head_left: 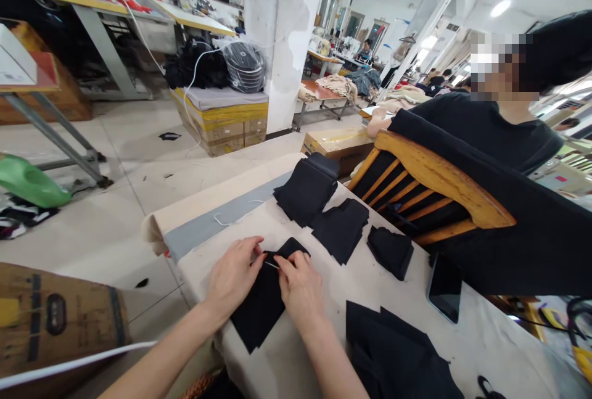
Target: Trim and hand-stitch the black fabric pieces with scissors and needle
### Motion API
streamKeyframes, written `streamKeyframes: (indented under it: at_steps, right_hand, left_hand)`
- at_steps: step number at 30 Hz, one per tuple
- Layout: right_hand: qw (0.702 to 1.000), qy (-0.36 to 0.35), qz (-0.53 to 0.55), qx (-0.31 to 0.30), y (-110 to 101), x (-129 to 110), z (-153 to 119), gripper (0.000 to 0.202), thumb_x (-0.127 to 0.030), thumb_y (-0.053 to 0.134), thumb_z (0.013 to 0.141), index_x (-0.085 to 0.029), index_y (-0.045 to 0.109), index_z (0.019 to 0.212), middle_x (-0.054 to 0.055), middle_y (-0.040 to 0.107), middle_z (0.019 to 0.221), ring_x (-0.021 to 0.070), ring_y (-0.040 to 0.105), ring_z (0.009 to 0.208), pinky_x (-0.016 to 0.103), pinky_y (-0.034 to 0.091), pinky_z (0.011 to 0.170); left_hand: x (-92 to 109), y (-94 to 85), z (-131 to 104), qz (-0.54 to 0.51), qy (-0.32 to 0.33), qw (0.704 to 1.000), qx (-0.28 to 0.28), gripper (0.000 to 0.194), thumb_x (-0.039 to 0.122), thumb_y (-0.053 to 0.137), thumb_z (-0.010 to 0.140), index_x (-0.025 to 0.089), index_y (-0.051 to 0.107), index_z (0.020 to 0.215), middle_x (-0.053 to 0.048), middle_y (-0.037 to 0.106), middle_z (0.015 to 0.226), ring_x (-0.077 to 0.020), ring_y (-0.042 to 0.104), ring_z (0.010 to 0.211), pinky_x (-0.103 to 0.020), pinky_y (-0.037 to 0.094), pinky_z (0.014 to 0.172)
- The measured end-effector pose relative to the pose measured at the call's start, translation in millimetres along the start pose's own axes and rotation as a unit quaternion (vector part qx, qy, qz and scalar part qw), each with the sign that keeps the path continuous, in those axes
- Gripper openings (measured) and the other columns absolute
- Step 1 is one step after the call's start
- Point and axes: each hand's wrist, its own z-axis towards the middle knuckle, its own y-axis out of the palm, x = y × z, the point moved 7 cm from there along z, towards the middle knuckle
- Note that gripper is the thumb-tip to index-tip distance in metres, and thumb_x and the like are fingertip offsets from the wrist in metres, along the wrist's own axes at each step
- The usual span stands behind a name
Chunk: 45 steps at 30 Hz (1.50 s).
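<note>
Black fabric pieces (256,316) lie on the cloth-covered table (210,263) under both my hands. My left hand (235,272) bends over their upper left edge, thumb and fingers closing on the cloth. Across from it, my right hand (300,285) pinches a thin, pale, stick-like thing (272,264) against the fabric; its exact kind is too small to tell. The fingertips of the two hands are close together. Neat stacks of cut black fabric, a large one (308,189), a middle one (342,229) and a small one (391,251), sit beyond my hands.
A looser black fabric pile (398,356) lies at the near right, beside black scissor-like handles (489,388). A phone (444,288) rests near the right edge. A wooden chair (439,171) and a seated person (476,121) are behind the table. Cardboard box (60,319) stands left.
</note>
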Motion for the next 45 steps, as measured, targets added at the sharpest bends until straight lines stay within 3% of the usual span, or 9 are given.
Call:
streamKeyframes:
  at_steps: [3,8,12,16,20,26,32,39,45]
  right_hand:
    - [1.000,0.014,0.023,-0.008,-1,2,4,0.031,-0.015,0.055,0.087,-0.030,0.068,0.111,0.004,0.060,0.086,0.0190,0.057,0.084,0.026,0.045,0.064]
    - [0.996,0.029,0.078,-0.006,-5,9,12,0.032,-0.009,0.057,0.083,-0.031,0.073,0.100,0.000,0.064,0.080,0.0148,0.061,0.079,0.023,0.046,0.066]
    - [0.989,0.073,0.120,0.038,-15,29,7,0.030,-0.010,0.047,0.087,-0.024,0.072,0.098,-0.001,0.068,0.079,0.0125,0.063,0.072,0.022,0.048,0.065]
    - [0.978,0.138,0.124,0.094,-29,46,-20,0.027,-0.015,0.042,0.088,-0.018,0.069,0.089,0.002,0.068,0.074,0.0150,0.063,0.066,0.025,0.049,0.060]
    - [0.977,0.162,0.099,0.098,-29,33,-45,0.014,-0.012,0.054,0.076,-0.021,0.064,0.081,0.000,0.065,0.078,0.0171,0.062,0.073,0.027,0.049,0.065]
    - [0.980,0.169,0.038,0.094,-19,3,-50,0.027,-0.013,0.064,0.066,-0.021,0.059,0.092,0.004,0.063,0.088,0.0260,0.056,0.088,0.037,0.048,0.071]
    - [0.981,0.155,-0.012,0.115,-15,-6,-48,0.025,-0.020,0.054,0.081,-0.015,0.057,0.106,0.010,0.061,0.094,0.0285,0.052,0.093,0.041,0.046,0.079]
    - [0.984,0.129,-0.039,0.115,-12,-11,-47,0.038,-0.017,0.058,0.076,-0.014,0.055,0.114,0.009,0.060,0.096,0.0280,0.051,0.095,0.040,0.046,0.080]
    - [0.984,0.118,-0.067,0.116,-15,-10,-41,0.034,-0.017,0.049,0.085,-0.016,0.055,0.118,0.010,0.060,0.097,0.0274,0.052,0.092,0.038,0.046,0.074]
  left_hand:
    - [16,1.7,-10,0.008,0.054,0.998,0.015,0.016,0.024,0.048,0.084,0.022,0.055,0.098,-0.007,0.061,0.099,-0.0275,0.056,0.101,-0.045,0.045,0.091]
    - [28,21.5,-28,0.003,0.099,0.995,0.013,0.020,0.010,0.033,0.088,0.022,0.044,0.100,-0.008,0.055,0.101,-0.0216,0.059,0.096,-0.039,0.052,0.085]
    - [31,35.3,-34,0.036,0.164,0.985,-0.032,0.022,0.013,0.036,0.091,0.022,0.052,0.103,-0.009,0.058,0.110,-0.0253,0.055,0.106,-0.046,0.049,0.093]
    - [28,39.6,-34,0.067,0.200,0.976,-0.060,0.031,0.011,0.038,0.091,0.021,0.059,0.112,-0.008,0.062,0.117,-0.0262,0.052,0.110,-0.047,0.047,0.096]
    - [24,43.0,-33,0.086,0.209,0.972,-0.064,0.037,0.008,0.038,0.090,0.018,0.060,0.117,-0.010,0.061,0.121,-0.0275,0.050,0.112,-0.047,0.047,0.097]
    - [20,45.3,-34,0.093,0.218,0.969,-0.067,0.042,0.006,0.036,0.088,0.015,0.058,0.123,-0.011,0.060,0.123,-0.0269,0.049,0.113,-0.045,0.046,0.098]
    - [21,43.4,-33,0.087,0.225,0.968,-0.068,0.045,0.003,0.038,0.085,0.017,0.059,0.122,-0.010,0.063,0.123,-0.0256,0.051,0.113,-0.044,0.047,0.098]
    - [24,42.0,-32,0.087,0.229,0.967,-0.073,0.039,0.008,0.042,0.087,0.018,0.063,0.119,-0.010,0.063,0.122,-0.0258,0.052,0.110,-0.044,0.049,0.095]
    - [25,42.6,-32,0.095,0.233,0.965,-0.077,0.036,0.011,0.043,0.089,0.021,0.065,0.116,-0.010,0.062,0.123,-0.0276,0.052,0.111,-0.045,0.049,0.093]
